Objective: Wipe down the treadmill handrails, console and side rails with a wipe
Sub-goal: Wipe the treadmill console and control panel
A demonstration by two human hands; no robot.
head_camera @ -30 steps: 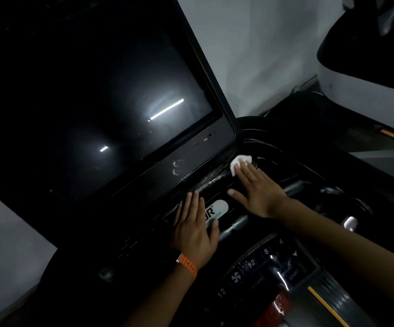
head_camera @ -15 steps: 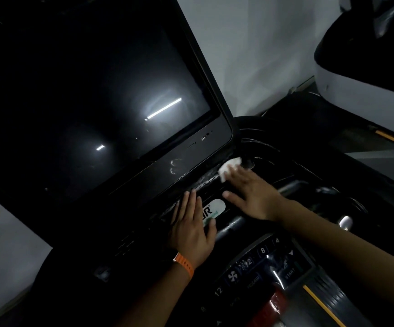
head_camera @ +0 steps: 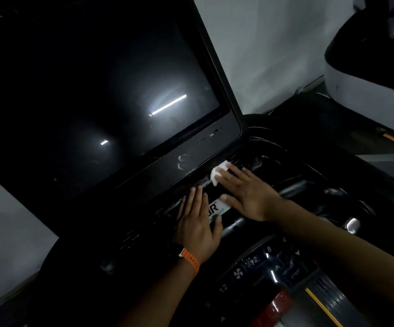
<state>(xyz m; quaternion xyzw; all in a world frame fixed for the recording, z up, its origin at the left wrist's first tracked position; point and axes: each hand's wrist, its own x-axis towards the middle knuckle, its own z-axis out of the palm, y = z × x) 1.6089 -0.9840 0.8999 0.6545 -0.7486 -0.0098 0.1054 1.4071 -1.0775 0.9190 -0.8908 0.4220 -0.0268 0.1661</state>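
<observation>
I am on the console step. The treadmill console (head_camera: 167,182) fills my view, its dark screen (head_camera: 97,90) rising beyond the fingertips of both hands. My right hand (head_camera: 250,197) lies flat with straight fingers, pressing the wipe (head_camera: 217,174) onto the ledge just under the screen's bezel; no finger curls round it. My left hand (head_camera: 198,223) rests flat beside it, fingers straight and empty, partly covering a white label (head_camera: 218,207) that lies between the two hands.

The wipe is a small crumpled wad that shows just past my right fingertips. Its long axis seems to follow the ledge, pointing up and to the right.

Next, I judge, I must slide it along that ledge with even pressure, then take the keypad (head_camera: 262,263) behind my palms.
</observation>
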